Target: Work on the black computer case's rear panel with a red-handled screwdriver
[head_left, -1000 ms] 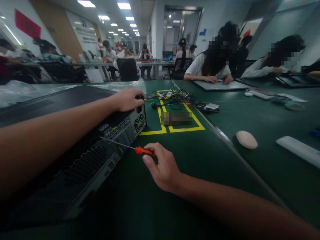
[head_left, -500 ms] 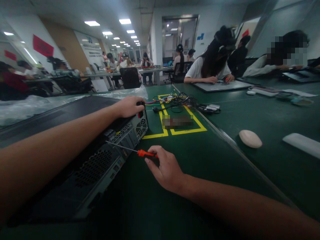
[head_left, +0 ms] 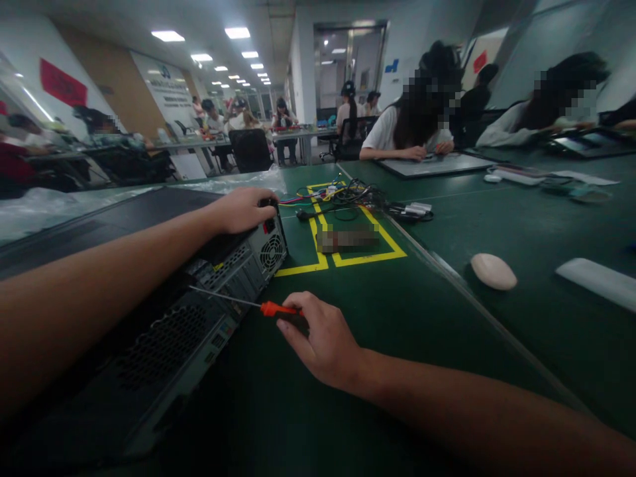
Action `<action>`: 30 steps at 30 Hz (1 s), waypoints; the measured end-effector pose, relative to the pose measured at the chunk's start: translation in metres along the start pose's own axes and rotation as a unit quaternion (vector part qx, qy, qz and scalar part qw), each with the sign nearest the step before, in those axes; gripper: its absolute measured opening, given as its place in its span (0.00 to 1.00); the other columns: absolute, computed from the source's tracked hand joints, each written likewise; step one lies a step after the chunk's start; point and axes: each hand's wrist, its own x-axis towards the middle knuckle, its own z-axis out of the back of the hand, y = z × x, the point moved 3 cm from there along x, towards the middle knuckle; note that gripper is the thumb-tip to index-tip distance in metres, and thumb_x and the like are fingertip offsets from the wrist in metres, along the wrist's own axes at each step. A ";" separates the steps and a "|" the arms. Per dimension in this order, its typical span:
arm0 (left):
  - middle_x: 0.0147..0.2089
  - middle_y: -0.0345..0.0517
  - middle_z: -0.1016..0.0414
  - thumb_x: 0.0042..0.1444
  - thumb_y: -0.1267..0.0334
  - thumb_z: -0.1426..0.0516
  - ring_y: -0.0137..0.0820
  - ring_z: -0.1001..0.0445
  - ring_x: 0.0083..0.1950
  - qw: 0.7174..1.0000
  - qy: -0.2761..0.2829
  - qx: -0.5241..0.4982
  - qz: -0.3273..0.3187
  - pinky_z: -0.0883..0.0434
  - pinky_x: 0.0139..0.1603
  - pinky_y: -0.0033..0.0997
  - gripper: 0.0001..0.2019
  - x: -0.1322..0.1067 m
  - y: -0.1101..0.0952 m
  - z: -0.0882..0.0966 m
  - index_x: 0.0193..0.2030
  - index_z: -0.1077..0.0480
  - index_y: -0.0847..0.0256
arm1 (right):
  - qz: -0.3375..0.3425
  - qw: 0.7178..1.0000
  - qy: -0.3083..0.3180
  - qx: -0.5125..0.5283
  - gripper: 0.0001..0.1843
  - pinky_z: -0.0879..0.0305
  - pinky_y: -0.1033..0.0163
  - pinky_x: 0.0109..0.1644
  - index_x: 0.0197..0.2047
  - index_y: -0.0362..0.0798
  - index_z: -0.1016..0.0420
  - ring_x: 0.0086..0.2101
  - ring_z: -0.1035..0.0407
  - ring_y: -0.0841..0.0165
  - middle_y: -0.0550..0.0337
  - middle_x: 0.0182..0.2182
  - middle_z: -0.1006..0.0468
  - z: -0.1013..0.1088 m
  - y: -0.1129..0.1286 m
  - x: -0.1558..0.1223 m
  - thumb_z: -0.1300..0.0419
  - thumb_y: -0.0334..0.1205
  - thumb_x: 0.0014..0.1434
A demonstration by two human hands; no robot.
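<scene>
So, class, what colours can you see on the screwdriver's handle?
The screwdriver's handle is orange-red with a dark section, best seen in the head view.

Computer case [head_left: 163,341] cut off at left edge. Screwdriver [head_left: 271,309]: contact at tip too dark to tell. Brown object [head_left: 348,239] pixelated.

The right hand [head_left: 322,339] grips an orange-and-black screwdriver [head_left: 269,309], its shaft aimed between nine and ten o'clock at a computer case [head_left: 169,341]; tip contact is unclear. From that hand, the left hand [head_left: 244,211] rests on the case's corner at eleven, tangled cables [head_left: 362,196] lie past twelve, a co-worker [head_left: 395,129] leans at one, and a pale rounded object [head_left: 493,271] sits at two.
</scene>
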 end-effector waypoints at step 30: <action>0.57 0.53 0.20 0.56 0.49 0.50 0.50 0.24 0.57 1.000 -0.003 0.004 0.004 0.31 0.61 0.49 0.30 0.001 0.002 -0.001 0.61 0.24 0.58 | -0.006 1.000 0.017 0.011 0.11 0.33 0.59 0.40 0.51 0.50 0.29 0.35 0.27 0.65 0.58 0.39 0.21 0.002 0.004 0.001 0.41 0.44 0.68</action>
